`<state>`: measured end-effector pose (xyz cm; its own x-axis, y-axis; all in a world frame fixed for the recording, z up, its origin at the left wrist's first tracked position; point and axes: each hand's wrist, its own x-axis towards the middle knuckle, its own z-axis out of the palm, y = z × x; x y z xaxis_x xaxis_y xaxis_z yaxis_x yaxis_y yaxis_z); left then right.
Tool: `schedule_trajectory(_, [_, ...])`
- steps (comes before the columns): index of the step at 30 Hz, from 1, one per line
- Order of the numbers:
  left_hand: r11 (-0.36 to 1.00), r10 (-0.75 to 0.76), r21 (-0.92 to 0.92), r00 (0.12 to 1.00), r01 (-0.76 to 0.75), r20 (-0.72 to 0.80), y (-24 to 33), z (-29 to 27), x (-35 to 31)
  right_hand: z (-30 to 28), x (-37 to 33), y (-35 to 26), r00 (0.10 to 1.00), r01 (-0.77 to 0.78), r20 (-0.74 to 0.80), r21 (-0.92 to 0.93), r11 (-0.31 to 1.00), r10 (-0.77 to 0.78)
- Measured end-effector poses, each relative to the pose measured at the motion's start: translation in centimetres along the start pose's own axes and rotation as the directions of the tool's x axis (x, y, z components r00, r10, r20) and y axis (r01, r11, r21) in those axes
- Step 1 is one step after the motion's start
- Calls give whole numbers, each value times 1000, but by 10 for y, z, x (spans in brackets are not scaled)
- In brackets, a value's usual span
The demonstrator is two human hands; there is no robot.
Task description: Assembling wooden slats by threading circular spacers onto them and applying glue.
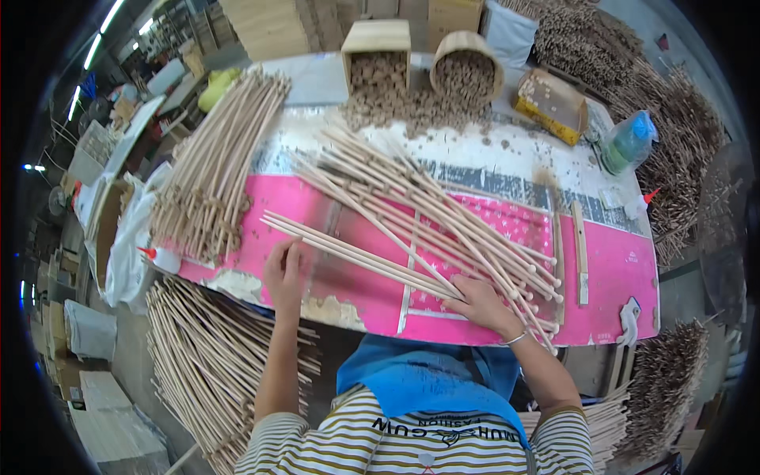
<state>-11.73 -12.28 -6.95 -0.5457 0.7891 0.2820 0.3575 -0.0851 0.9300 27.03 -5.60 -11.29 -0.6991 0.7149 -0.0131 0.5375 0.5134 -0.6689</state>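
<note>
Left hand (pixel 283 273) lies flat, fingers spread, pinning near-left dowel ends; right hand (pixel 484 305) curls loosely over the loose wooden dowels (pixel 412 218) fanned across the pink worktable (pixel 617 269), apparently squaring them up.

Striped tee w/ short sleeves, blue apron, 1 thin bracelet (pixel 516 339).

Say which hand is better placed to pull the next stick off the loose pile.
Right, probably. The right hand already rests on the loose sticks; the left hand touches only the far ends of a few.
</note>
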Motion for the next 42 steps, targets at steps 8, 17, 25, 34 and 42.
schedule_trajectory(8, [995,45,-91,995,-37,87,37,27,12,-110,20,-96,995,-93,57,769,633,78])
schedule_trajectory(17, [971,219,0,886,-240,409,11,213,180,-160,15,-67,925,179,-309,868,463,222])
schedule_trajectory(25, [599,45,586,753,-546,656,-53,320,263,-175,15,-7,843,234,-356,918,321,404])
schedule_trajectory(34, [497,309,558,737,-664,602,-78,334,269,-186,12,19,833,215,-316,941,262,454])
schedule_trajectory(42, [645,165,572,824,-506,543,-80,334,275,-194,13,16,784,172,-331,928,330,525])
